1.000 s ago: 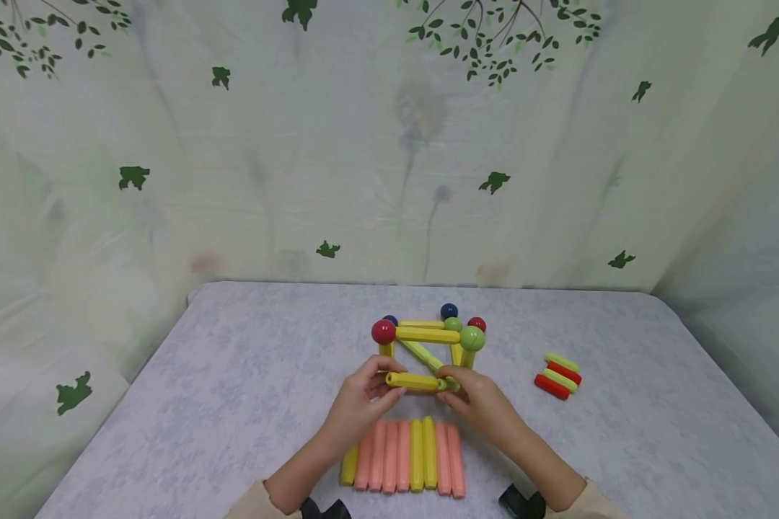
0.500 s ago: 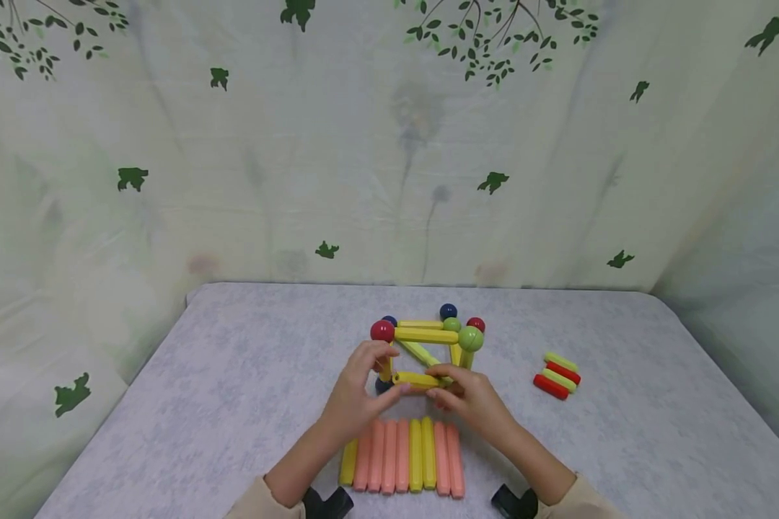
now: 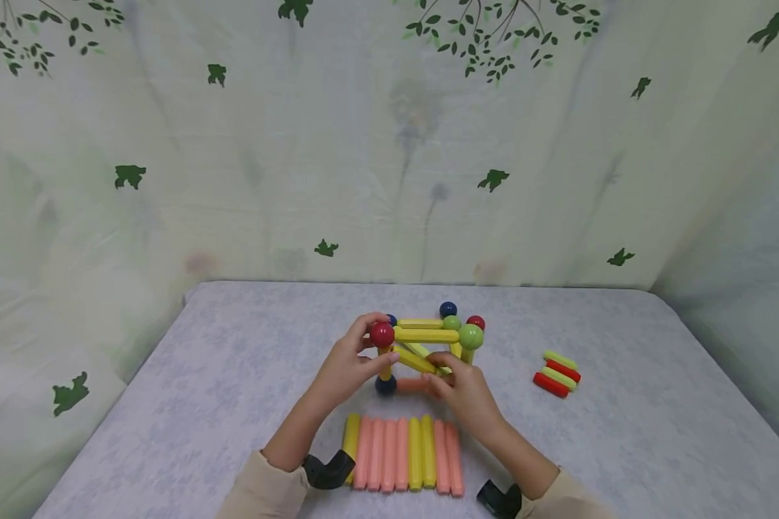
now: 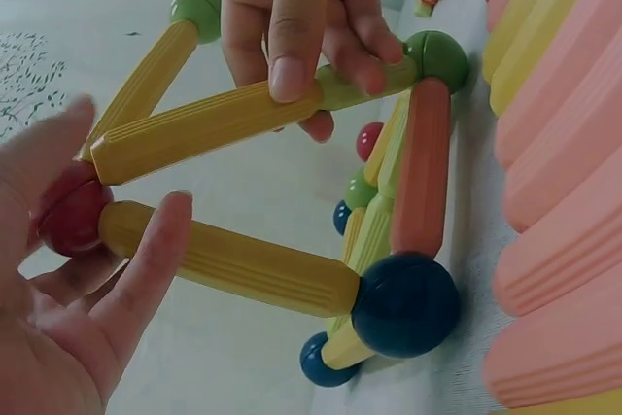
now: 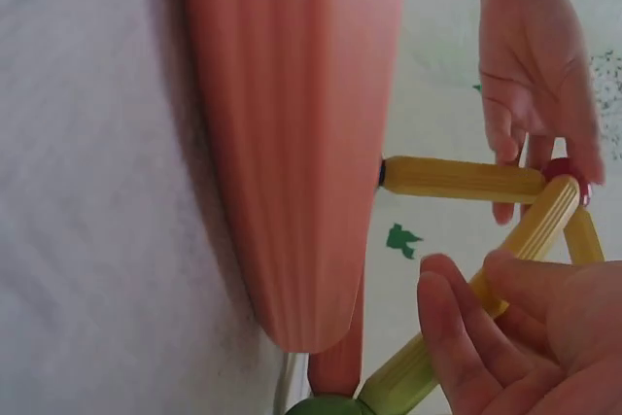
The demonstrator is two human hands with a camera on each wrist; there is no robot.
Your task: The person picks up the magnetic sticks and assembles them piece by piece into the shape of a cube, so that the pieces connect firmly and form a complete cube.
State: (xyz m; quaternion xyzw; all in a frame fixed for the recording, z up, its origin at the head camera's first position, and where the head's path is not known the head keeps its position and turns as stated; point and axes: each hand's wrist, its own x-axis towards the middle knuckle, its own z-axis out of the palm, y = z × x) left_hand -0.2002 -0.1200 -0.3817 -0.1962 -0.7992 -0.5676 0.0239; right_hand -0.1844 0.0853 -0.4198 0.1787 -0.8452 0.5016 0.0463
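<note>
In the head view, my left hand (image 3: pixel 342 367) holds the red ball (image 3: pixel 381 334) at the front upper left corner of a frame of sticks and balls. My right hand (image 3: pixel 464 395) pinches a slanting yellow stick (image 4: pixel 204 131), which runs end to end with a light green stick (image 4: pixel 362 86) rising from a green ball (image 4: pixel 439 62). The yellow stick's upper end lies close by the red ball; whether they touch I cannot tell. Below the red ball, an upright yellow stick (image 4: pixel 262 264) reaches the dark blue ball (image 4: pixel 406 305). A pink stick (image 4: pixel 421 167) joins that ball to the green one.
A row of loose pink and yellow sticks (image 3: pixel 389 455) lies in front of the frame. Several short red and green sticks (image 3: pixel 558 375) lie to the right on the grey tabletop (image 3: pixel 656 418). A patterned cloth (image 3: pixel 389 144) hangs behind.
My left hand has let go of the yellow stick and moved up to the red ball. In my right hand, the yellow stick has tilted, its left end rising toward that ball.
</note>
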